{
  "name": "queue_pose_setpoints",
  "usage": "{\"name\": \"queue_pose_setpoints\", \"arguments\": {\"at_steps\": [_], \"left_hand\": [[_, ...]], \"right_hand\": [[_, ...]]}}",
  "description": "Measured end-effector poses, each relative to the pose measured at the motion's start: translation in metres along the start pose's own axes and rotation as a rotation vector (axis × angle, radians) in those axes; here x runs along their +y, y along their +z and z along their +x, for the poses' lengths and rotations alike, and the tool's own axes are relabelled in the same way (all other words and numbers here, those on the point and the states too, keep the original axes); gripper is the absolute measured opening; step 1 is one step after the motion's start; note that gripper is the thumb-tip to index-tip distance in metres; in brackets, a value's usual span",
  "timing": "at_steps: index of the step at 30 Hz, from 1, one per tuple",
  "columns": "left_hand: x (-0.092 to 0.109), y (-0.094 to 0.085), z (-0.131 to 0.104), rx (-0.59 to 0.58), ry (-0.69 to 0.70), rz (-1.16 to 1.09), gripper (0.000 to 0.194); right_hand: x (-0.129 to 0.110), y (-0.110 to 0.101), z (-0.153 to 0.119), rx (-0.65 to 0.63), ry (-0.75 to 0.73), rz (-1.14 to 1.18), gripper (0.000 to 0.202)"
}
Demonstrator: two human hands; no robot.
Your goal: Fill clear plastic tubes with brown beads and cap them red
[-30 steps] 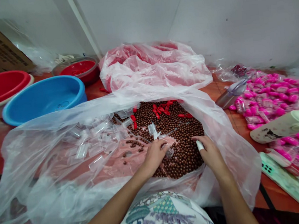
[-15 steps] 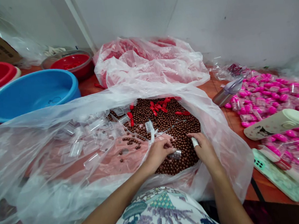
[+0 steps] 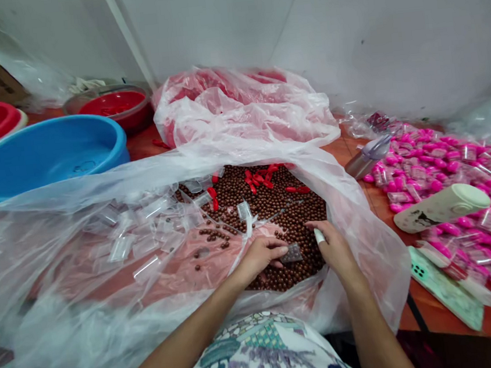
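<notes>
The person's left hand (image 3: 259, 257) pinches one small, clear plastic container (image 3: 293, 253) by its left end, low over a heap of round, glossy brown beads (image 3: 305, 214). The right hand (image 3: 333, 248) curls loosely at the heap's right side; whether it grips anything cannot be told. A light, steady hold probably suits the thin plastic best. One round blue plastic basin (image 3: 40, 148) and one cream cylindrical bottle (image 3: 443, 206) are countable; the beads are too many.
</notes>
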State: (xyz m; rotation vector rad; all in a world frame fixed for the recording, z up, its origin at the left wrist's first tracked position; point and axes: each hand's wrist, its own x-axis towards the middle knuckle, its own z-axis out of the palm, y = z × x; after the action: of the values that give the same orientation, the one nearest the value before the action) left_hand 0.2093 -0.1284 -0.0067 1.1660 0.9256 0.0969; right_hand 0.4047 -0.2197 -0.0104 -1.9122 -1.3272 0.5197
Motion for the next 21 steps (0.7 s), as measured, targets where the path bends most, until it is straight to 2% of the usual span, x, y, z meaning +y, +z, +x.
{"name": "queue_pose_setpoints", "arguments": {"at_steps": [5, 8, 10, 12, 17, 21], "left_hand": [[-0.004, -0.008, -0.003, -0.118, 0.021, -0.241, 0.038], [-0.001, -0.013, -0.009, -0.168, 0.061, -0.415, 0.032], [0.001, -0.016, -0.014, -0.155, 0.054, -0.505, 0.030], [0.001, -0.020, -0.018, -0.146, 0.061, -0.575, 0.029], [0.002, -0.028, -0.027, -0.142, 0.115, -0.647, 0.026], [0.004, -0.034, -0.032, -0.097, 0.132, -0.665, 0.032]], "right_hand": [[-0.011, -0.001, 0.005, -0.023, 0.020, 0.049, 0.047], [-0.026, 0.000, 0.005, -0.146, 0.083, 0.175, 0.039], [-0.034, 0.002, 0.004, -0.239, 0.136, 0.301, 0.034], [-0.038, 0.005, 0.004, -0.274, 0.166, 0.389, 0.032], [-0.033, 0.013, 0.012, -0.199, 0.160, 0.329, 0.037], [-0.032, 0.017, 0.023, -0.149, 0.028, 0.178, 0.040]]}}
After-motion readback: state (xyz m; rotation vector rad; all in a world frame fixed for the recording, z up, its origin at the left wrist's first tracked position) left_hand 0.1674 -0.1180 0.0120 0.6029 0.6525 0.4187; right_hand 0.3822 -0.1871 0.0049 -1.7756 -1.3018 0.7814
